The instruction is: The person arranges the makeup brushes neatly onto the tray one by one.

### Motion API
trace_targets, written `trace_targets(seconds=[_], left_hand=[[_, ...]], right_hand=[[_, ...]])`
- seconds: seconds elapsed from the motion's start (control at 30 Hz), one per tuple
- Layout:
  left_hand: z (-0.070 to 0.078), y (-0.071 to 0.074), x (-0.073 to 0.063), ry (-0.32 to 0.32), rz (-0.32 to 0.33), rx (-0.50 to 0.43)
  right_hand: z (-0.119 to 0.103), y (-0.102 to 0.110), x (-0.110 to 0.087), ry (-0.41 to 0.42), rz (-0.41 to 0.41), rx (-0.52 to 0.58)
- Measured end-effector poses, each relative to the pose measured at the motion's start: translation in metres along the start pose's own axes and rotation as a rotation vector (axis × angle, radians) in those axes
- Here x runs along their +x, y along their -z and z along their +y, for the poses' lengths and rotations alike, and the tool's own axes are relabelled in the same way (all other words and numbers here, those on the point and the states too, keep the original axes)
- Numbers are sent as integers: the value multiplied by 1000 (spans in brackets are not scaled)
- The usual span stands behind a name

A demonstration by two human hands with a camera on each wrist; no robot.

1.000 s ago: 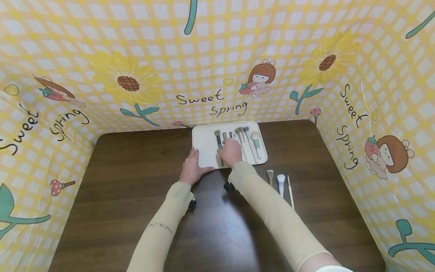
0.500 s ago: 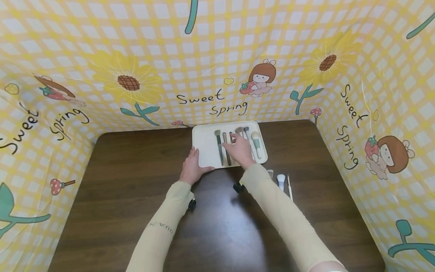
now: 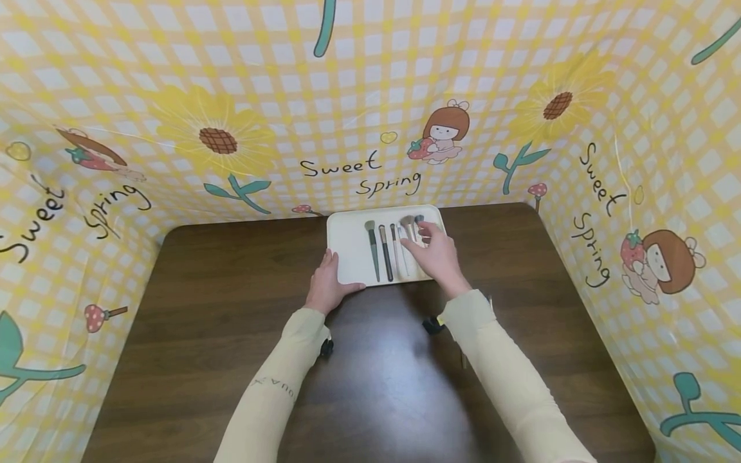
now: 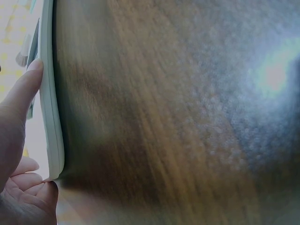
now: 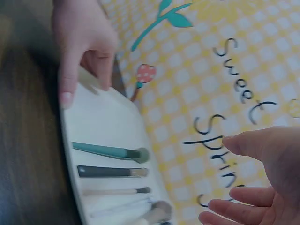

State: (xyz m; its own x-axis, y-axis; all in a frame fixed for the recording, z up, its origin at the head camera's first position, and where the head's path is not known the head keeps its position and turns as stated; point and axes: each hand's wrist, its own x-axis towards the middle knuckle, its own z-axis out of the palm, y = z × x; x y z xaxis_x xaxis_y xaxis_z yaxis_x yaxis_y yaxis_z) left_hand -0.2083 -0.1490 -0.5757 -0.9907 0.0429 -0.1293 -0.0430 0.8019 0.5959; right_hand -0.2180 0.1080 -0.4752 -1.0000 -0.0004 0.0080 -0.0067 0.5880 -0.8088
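Gripping the white tray [image 3: 350, 241] at its near left corner with left hand [image 3: 327, 284], thumb along its near edge, right hand [image 3: 439, 257] above its right side, thumb and fingers parted, both forearms [image 3: 263, 386] extended

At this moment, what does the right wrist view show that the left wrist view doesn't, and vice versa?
Right wrist view only: the lettering reading "Sweet Spring", the right hand with its thumb and fingers plainly visible, and several brushes lying side by side.

Left wrist view only: a bright glare on the table.

Both: the left hand at the tray, the table, and some yellow-checked cloth. The left wrist view catches only bits of brush past the rim.
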Motion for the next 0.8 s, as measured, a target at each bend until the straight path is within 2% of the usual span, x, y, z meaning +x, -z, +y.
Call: trace_targets(seconds=[0.27,0.53,0.8], left_hand=[[2,1,0,-7,7,-7],[2,3,-1,-2,-1,2],[1,2,-2,-9,8,-4]], right_hand=[[4,35,-19,-29,24,86],[24,61,-40,-64,-1,81],[40,74,-58,-122,-4,57]])
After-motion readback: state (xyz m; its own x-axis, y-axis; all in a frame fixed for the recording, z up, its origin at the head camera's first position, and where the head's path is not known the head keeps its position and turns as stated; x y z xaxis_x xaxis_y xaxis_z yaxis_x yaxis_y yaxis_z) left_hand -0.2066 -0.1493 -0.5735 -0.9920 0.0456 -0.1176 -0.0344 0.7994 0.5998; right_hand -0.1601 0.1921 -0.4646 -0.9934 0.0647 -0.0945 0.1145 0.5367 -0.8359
